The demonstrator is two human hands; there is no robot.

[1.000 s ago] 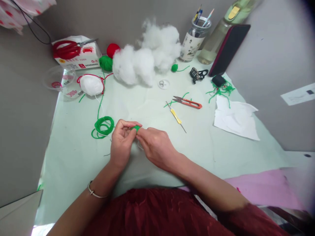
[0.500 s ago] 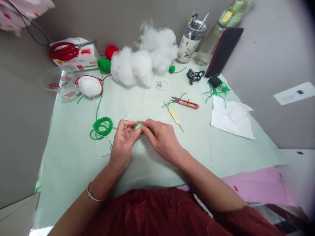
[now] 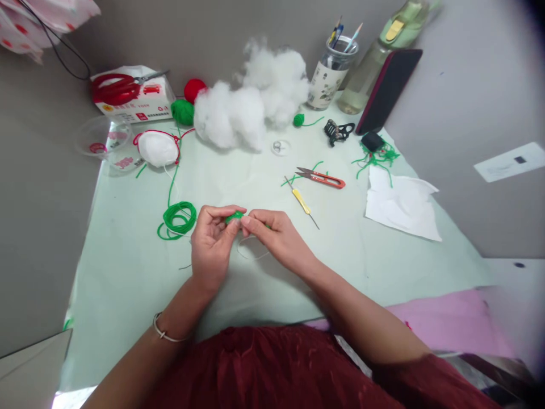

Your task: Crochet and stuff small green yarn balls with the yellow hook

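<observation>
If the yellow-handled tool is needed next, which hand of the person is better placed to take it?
Probably the right hand: it is nearer the yellow-handled tool. The left hand is farther off, holding the small green piece.

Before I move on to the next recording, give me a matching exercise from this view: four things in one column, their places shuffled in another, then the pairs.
Things
1. Green piece
2. Red-handled scissors
3. Orange snips
4. Coil of green yarn

Places
A. On the tabletop, next to the yellow-handled tool
B. In the fingers of the left hand
C. On the tabletop, just left of the left hand
D. Lying on top of the white box

Pairs
1-B, 2-D, 3-A, 4-C
</observation>
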